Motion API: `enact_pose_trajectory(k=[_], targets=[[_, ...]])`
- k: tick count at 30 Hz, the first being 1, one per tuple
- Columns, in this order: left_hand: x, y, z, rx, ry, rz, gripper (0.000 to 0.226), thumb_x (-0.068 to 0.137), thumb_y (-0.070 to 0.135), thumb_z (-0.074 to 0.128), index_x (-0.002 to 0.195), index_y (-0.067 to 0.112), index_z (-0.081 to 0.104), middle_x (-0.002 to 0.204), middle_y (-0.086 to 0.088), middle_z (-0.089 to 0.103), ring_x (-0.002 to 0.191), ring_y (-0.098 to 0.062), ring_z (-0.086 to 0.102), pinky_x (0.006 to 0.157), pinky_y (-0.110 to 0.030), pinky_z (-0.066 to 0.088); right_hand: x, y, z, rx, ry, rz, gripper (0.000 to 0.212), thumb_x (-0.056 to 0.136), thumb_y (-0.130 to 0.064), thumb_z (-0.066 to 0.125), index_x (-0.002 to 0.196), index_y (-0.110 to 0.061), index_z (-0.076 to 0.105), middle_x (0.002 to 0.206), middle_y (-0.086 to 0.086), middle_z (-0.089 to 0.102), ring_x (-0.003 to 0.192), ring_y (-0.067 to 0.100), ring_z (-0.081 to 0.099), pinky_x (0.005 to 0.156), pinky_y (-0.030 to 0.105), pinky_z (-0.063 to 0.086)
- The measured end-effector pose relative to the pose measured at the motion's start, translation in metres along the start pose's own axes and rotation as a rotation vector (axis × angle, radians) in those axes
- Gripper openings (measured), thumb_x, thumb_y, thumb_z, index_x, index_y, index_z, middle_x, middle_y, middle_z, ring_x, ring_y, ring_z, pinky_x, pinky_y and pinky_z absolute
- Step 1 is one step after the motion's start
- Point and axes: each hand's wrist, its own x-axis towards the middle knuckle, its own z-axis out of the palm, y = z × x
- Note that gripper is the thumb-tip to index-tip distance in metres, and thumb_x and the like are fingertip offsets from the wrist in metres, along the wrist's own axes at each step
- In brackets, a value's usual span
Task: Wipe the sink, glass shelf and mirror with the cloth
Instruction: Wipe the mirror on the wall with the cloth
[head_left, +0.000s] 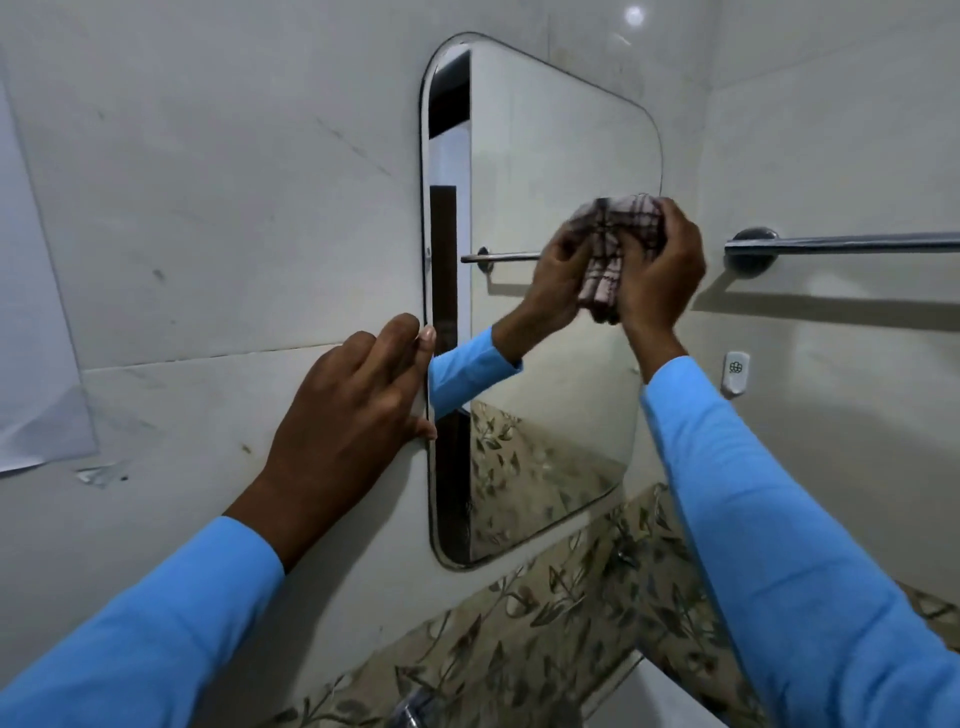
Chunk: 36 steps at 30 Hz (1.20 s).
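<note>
A: What is seen at the largest scale?

B: A pale tiled wall is seen across the whole view; a band of leaf-patterned tiles is set along it from six towards four o'clock. A mirror with rounded corners is fixed to the wall at the centre, tilted in the wide-angle view; a dark doorway and a blue sleeve are reflected in it.

A: And the arms?

B: Two blue sleeves are seen; the left sleeve is entered from seven o'clock, the right sleeve from five o'clock.

A: How are the hands held?

B: The left hand is laid open and flat against the wall at nine o'clock of the mirror; its fingertips are rested on the mirror's left edge; nothing is gripped by it. The right hand is closed around a checked cloth and is pressed to the glass at the mirror's right edge, at three o'clock; the hand and cloth are doubled by their reflection just beside them.

A: What else is fixed to the wall?

B: A metal towel rail is mounted at three o'clock, just beyond the right hand; a small white hook is fixed below it, near four o'clock. A sheet of paper is stuck at nine o'clock, well apart from the mirror.
</note>
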Motion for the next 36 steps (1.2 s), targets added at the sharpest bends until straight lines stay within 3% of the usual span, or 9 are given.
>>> enact_pose_trajectory(k=[5, 10, 13, 16, 20, 27, 30, 36], targets=[[0.0, 0.0, 0.003, -0.015, 0.016, 0.003, 0.085, 0.074, 0.05, 0.076, 0.137, -0.004, 0.054, 0.127, -0.019, 0.055, 0.084, -0.029, 0.049, 0.068, -0.04, 0.048, 0.02, 0.055, -0.006, -0.103, -0.026, 0.141, 0.045, 0.078, -0.032, 0.067, 0.121, -0.018, 0.068, 0.116, 0.003, 0.071, 0.106, 0.021, 0.065, 0.098, 0.03, 0.05], [0.0, -0.001, 0.002, -0.023, 0.024, 0.009, 0.088, 0.07, 0.047, 0.08, 0.136, -0.005, 0.054, 0.126, -0.019, 0.056, 0.082, -0.03, 0.052, 0.067, -0.041, 0.048, -0.003, 0.07, -0.013, -0.052, 0.002, 0.262, 0.042, 0.079, -0.027, 0.069, 0.12, -0.019, 0.068, 0.117, 0.001, 0.072, 0.105, 0.017, 0.066, 0.098, 0.028, 0.051], [-0.001, -0.001, 0.002, -0.019, 0.01, 0.01, 0.087, 0.071, 0.047, 0.08, 0.137, -0.005, 0.054, 0.127, -0.02, 0.056, 0.083, -0.031, 0.054, 0.067, -0.041, 0.049, -0.018, 0.071, -0.015, -0.019, 0.026, 0.323, 0.048, 0.075, -0.033, 0.07, 0.123, -0.024, 0.067, 0.12, -0.002, 0.071, 0.109, 0.019, 0.067, 0.1, 0.037, 0.053], [0.0, -0.001, 0.001, -0.02, -0.004, 0.006, 0.09, 0.067, 0.046, 0.085, 0.135, -0.005, 0.055, 0.125, -0.019, 0.056, 0.083, -0.031, 0.054, 0.067, -0.041, 0.05, -0.03, 0.049, -0.012, 0.011, 0.035, 0.296, 0.049, 0.074, -0.034, 0.072, 0.122, -0.025, 0.068, 0.119, -0.003, 0.071, 0.108, 0.018, 0.067, 0.098, 0.035, 0.053], [0.0, -0.001, 0.0, -0.026, -0.013, 0.0, 0.093, 0.062, 0.044, 0.088, 0.134, -0.005, 0.056, 0.126, -0.019, 0.056, 0.084, -0.031, 0.053, 0.068, -0.04, 0.049, -0.056, -0.01, -0.003, 0.085, 0.043, 0.142, 0.047, 0.079, -0.023, 0.079, 0.125, -0.019, 0.07, 0.12, 0.002, 0.071, 0.11, 0.018, 0.066, 0.095, 0.018, 0.046], [0.001, 0.0, 0.0, -0.062, -0.009, -0.024, 0.081, 0.068, 0.037, 0.086, 0.131, -0.004, 0.057, 0.126, -0.02, 0.056, 0.082, -0.033, 0.051, 0.068, -0.042, 0.046, -0.15, -0.119, -0.003, 0.225, -0.095, -0.132, 0.051, 0.078, -0.004, 0.072, 0.128, -0.014, 0.068, 0.118, 0.004, 0.069, 0.11, 0.019, 0.065, 0.095, 0.032, 0.055], [0.001, 0.0, 0.001, -0.071, 0.008, -0.016, 0.071, 0.077, 0.035, 0.079, 0.132, -0.004, 0.057, 0.129, -0.022, 0.056, 0.084, -0.034, 0.051, 0.068, -0.042, 0.046, -0.177, -0.122, -0.009, 0.242, -0.125, -0.127, 0.05, 0.081, -0.002, 0.07, 0.13, -0.011, 0.066, 0.118, 0.005, 0.068, 0.11, 0.019, 0.065, 0.094, 0.035, 0.055], [0.001, 0.001, -0.001, -0.049, -0.01, -0.012, 0.08, 0.068, 0.041, 0.086, 0.129, -0.004, 0.06, 0.129, -0.022, 0.056, 0.085, -0.034, 0.053, 0.069, -0.041, 0.048, -0.169, -0.093, -0.016, 0.213, -0.164, -0.185, 0.052, 0.081, 0.002, 0.066, 0.131, -0.01, 0.065, 0.121, 0.007, 0.067, 0.113, 0.022, 0.064, 0.096, 0.04, 0.055]])
